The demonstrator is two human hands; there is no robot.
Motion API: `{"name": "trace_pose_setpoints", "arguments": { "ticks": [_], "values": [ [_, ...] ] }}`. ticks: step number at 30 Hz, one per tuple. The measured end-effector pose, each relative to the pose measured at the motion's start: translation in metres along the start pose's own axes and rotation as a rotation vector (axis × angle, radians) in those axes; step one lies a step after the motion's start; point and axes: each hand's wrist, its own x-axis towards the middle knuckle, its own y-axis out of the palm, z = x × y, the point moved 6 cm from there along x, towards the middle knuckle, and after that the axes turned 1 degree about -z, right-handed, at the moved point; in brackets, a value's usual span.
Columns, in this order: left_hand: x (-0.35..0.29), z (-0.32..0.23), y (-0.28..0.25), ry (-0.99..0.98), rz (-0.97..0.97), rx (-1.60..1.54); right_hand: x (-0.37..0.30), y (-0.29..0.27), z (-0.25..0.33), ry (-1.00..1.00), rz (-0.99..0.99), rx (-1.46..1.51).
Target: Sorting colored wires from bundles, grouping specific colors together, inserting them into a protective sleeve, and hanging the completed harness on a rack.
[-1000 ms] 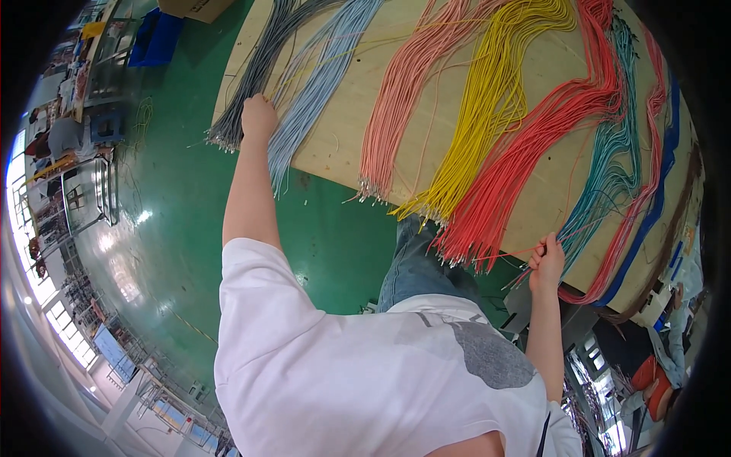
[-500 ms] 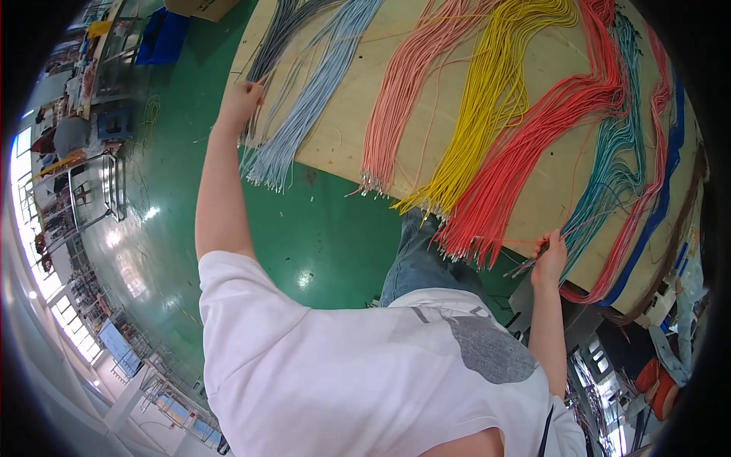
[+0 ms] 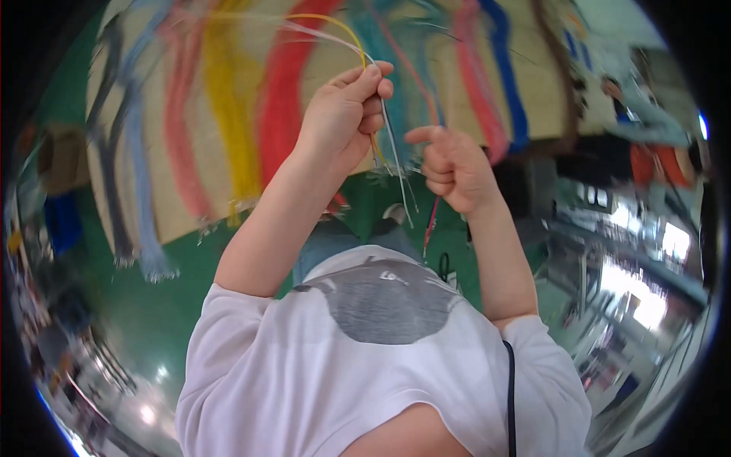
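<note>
In front of the table, my left hand (image 3: 341, 113) is closed, pinching a few thin wires. A yellow wire (image 3: 343, 24) arcs up from the fingers, and a pale wire (image 3: 391, 137) hangs with loose ends below them. Just right of it, my right hand (image 3: 459, 169) is curled with its index finger pointing left. Pinkish-red wires (image 3: 432, 225) run through it, their tips dangling below. Behind the hands lie a red wire bundle (image 3: 285, 114) and a teal wire bundle (image 3: 373, 57), both smeared by motion.
Further bundles lie across the wooden table (image 3: 156, 145): grey (image 3: 110, 183), light blue (image 3: 141, 190), pink (image 3: 183, 137), yellow (image 3: 228, 129), blue (image 3: 509, 68) and brown (image 3: 558, 68). A cardboard box (image 3: 65, 160) stands left on the green floor. Someone in grey-green (image 3: 651, 118) seems to be at the right.
My view has turned and the bundles have shifted left. My hands, far apart before, are now close together; the left has come from the grey bundle to the middle, holding wires.
</note>
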Motion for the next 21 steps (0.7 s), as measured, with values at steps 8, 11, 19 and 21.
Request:
{"name": "trace_pose_setpoints", "arguments": {
  "ticks": [8, 11, 19, 21],
  "values": [
    [0.003, 0.123, 0.150, 0.032, 0.190, 0.223, -0.094, -0.128, 0.044, -0.127, -0.071, -0.226],
    [0.001, 0.147, 0.140, 0.114, -0.149, 0.389, -0.087, -0.153, 0.060, -0.116, 0.039, -0.024],
    [-0.028, 0.171, 0.104, 0.051, -0.168, 0.502, -0.043, -0.131, 0.050, -0.152, 0.075, -0.217],
    [-0.028, 0.163, 0.100, 0.100, -0.177, 0.598, -0.031, -0.123, 0.050, -0.126, 0.135, -0.256]
  ]
}}
